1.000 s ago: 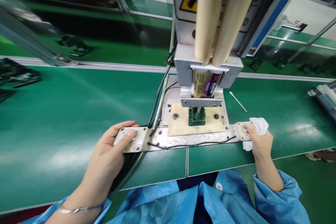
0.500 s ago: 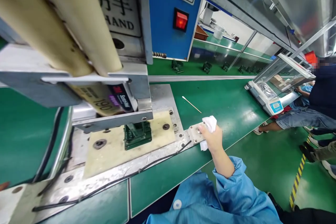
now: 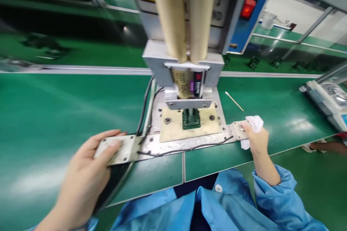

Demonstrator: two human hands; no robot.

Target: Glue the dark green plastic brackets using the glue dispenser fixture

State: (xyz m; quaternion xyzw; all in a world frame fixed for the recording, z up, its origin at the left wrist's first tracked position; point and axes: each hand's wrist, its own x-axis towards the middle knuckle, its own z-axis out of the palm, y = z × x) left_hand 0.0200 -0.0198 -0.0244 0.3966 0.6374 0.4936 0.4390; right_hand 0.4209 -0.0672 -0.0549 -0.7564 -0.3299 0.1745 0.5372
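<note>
Partly curled, hands (image 3: pixel 82 173) (image 3: pixel 258 143) grip metal plates (image 3: pixel 125 149) (image 3: pixel 238 130), the right with cloth (image 3: pixel 255 123).

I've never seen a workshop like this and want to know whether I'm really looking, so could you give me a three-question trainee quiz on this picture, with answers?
1. Which hand holds the white wipe? A. left; B. right; C. both.
2. True or false: the left hand touches nothing.
3. What small thing sits on the cream board, below the two tall tubes?

Key:
1. B: the right hand.
2. False: it grips the metal plate, thumb on top.
3. A small dark green part; what it is exactly, the picture doesn't show.
</note>
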